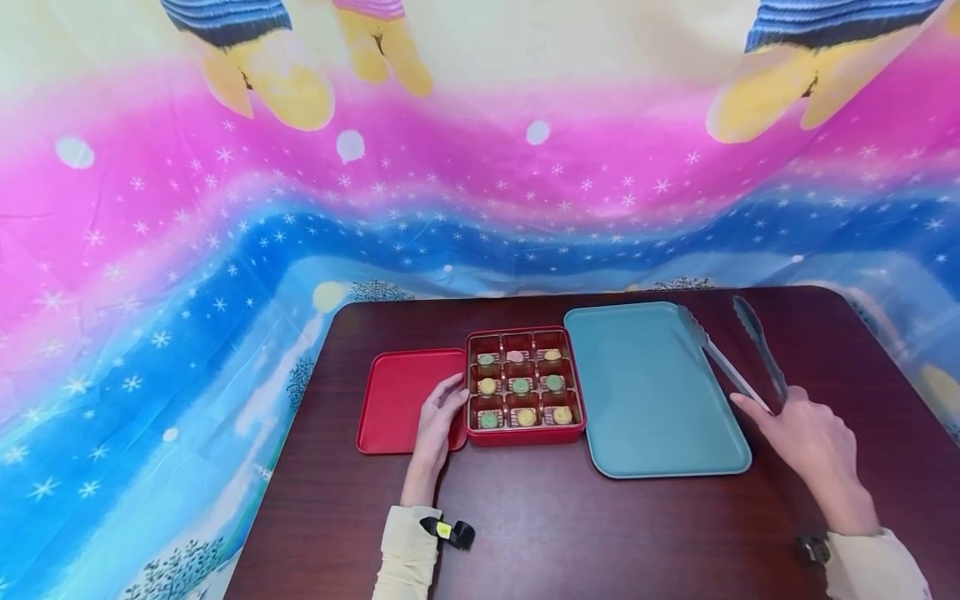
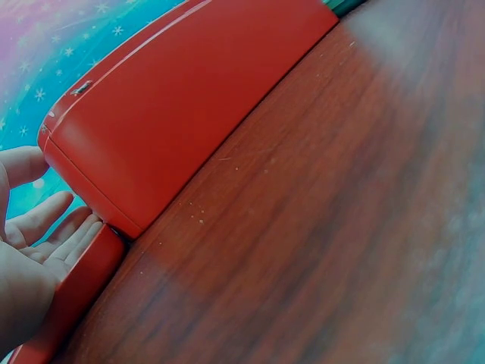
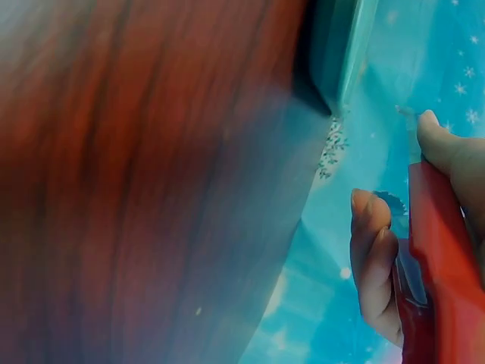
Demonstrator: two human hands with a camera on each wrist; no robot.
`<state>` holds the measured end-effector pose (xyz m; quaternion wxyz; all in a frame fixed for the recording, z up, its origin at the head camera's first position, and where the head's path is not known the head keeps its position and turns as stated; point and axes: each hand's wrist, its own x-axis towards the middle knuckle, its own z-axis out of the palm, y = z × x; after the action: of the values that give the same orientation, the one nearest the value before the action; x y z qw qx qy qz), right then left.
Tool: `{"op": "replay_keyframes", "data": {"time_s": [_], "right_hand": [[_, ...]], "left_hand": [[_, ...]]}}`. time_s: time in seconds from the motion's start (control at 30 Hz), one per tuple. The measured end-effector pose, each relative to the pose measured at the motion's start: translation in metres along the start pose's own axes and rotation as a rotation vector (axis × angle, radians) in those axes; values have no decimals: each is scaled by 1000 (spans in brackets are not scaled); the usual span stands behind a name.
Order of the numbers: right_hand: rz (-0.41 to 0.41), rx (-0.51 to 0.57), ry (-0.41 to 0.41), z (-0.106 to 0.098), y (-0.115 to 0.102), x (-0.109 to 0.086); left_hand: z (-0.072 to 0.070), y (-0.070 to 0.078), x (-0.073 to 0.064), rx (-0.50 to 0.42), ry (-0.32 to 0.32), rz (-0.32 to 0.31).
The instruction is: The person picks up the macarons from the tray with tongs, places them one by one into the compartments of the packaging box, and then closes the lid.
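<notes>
My left hand [image 1: 435, 427] rests against the left side of a square red box [image 1: 525, 437], thumb and fingers only loosely bent. Small round green, yellow and pink sweets [image 1: 521, 386] sit in the box's divided insert, one to a compartment. Under that hand lies a shallow red lid [image 1: 401, 400]; in the left wrist view the fingers pass over the lid's edge [image 2: 91, 277] beside the box wall [image 2: 189, 98]. My right hand [image 1: 813, 437] grips metal tongs [image 1: 761, 346] by their red handles [image 3: 436, 227]. Their arms are spread, with nothing between the tips.
A teal tray [image 1: 660, 400] lies right of the box, against its side; one tong arm overlaps the tray's right edge. All stands on a dark wooden table [image 1: 600, 533]. A printed cloth [image 1: 480, 183] hangs behind and round the table.
</notes>
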<state>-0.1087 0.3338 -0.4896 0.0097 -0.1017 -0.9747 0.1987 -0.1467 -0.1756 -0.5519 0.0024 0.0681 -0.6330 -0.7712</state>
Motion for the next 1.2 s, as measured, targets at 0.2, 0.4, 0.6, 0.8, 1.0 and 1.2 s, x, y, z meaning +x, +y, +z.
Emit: {"op": "replay_keyframes", "data": {"time_s": [0.2,0.4,0.6,0.8,1.0,1.2], "right_hand": [[34,-16,-27,-2,14,-1],[51,-25,-47,-4,24,-2],[75,-36,-113,-5,29,-4],[88,-42,-135,-4,32,-4],[107,-59,-216,-4,35,-2],[94,-100,-318,-5,36,-3]], "left_hand": [[0,0,-1,-7,0,-6],[0,1,-1,-2,2,-12],[0,1,-2,-7,1,-8],[0,0,-2,11,0,5],[0,0,-3,1,-1,-7],[1,0,-2,23,7,-5]]}}
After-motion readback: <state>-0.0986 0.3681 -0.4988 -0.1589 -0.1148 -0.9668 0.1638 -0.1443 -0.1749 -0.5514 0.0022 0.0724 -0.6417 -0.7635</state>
